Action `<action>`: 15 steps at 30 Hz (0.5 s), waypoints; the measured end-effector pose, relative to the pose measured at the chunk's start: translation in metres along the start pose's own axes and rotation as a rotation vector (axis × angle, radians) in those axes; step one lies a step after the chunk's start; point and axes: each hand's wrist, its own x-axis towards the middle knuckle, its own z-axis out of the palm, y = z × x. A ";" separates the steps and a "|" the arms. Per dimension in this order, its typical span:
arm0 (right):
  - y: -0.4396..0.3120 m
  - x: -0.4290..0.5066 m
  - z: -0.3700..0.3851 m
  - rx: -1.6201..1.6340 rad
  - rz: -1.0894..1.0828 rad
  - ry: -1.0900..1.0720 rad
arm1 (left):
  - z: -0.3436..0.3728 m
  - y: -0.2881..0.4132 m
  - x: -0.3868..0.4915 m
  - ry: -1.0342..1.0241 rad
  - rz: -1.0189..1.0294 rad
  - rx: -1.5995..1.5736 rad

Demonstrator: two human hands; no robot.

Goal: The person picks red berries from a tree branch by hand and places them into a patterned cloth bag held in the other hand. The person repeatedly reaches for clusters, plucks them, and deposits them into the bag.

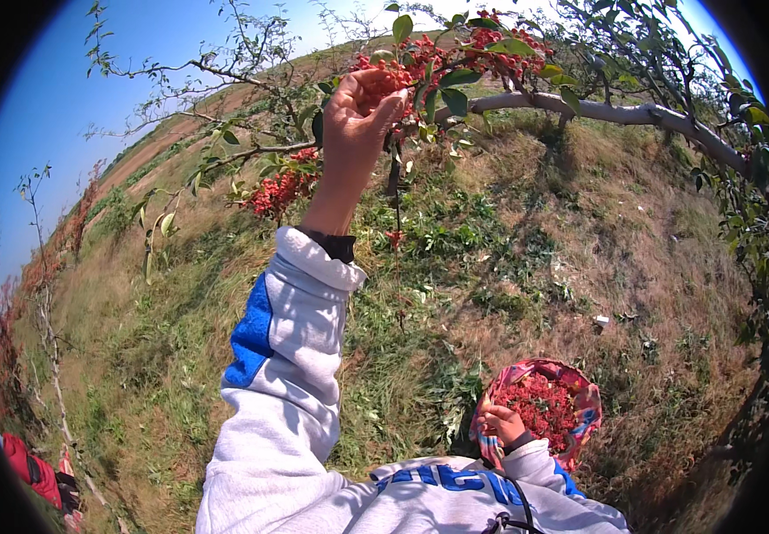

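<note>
My left hand (364, 107) is raised at the top centre, its thumb and fingers closed on a cluster of small red berries (391, 75), which look like Sichuan peppercorns. More red clusters (501, 53) and green leaves surround it on the branch. Another red cluster (281, 190) hangs below and to the left of that hand. Low on the right, my right hand (503, 424) grips the near left rim of a round container (591, 394) lined with patterned red cloth. Picked red berries (541, 407) fill much of it. My left fingertips are partly hidden among the berries.
A thick grey branch (578, 107) arches across the upper right, with thinner twigs (244, 153) reaching left. Grass and weeds (464, 267) cover the ground. Thin shrubs stand at the left, where another person's red sleeve (33, 470) shows at the lower edge.
</note>
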 end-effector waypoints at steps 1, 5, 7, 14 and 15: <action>0.001 0.001 -0.001 -0.003 -0.007 -0.016 | 0.000 0.000 0.002 -0.002 0.002 0.025; 0.007 0.005 -0.005 0.020 -0.012 -0.041 | -0.004 -0.006 0.007 -0.014 -0.003 0.047; 0.008 0.004 -0.004 0.047 -0.005 -0.020 | 0.002 -0.007 0.006 0.020 0.100 0.204; 0.005 0.004 -0.010 0.089 -0.009 0.006 | 0.013 -0.017 0.019 0.122 0.465 0.907; 0.004 0.004 -0.010 0.098 -0.014 0.000 | 0.014 -0.014 0.019 0.119 0.481 0.945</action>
